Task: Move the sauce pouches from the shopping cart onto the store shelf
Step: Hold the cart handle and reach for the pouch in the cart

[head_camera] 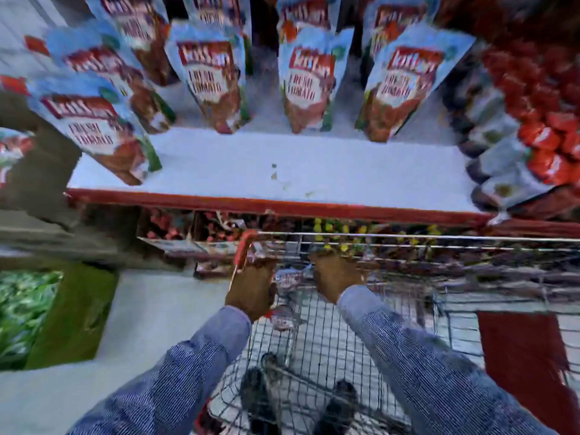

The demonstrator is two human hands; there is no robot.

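Observation:
The view is blurred by motion. Both my hands reach down into the wire shopping cart (pixel 314 340). My left hand (pixel 251 290) is at the cart's left corner, fingers curled around a sauce pouch (pixel 284 318) whose crumpled end shows beside my wrist. My right hand (pixel 335 277) is deeper in the cart, just right of another pouch (pixel 287 279); its fingers are hidden. Above the cart is the white store shelf (pixel 314 180) with a red front edge. Several blue and red tomato sauce pouches (pixel 309 83) stand on it in rows.
The shelf's front strip between the leftmost pouch (pixel 94 130) and the red packets (pixel 546 120) at the right is bare. A lower shelf (pixel 201 233) of goods sits behind the cart rim. A green crate (pixel 47 315) stands on the floor at left.

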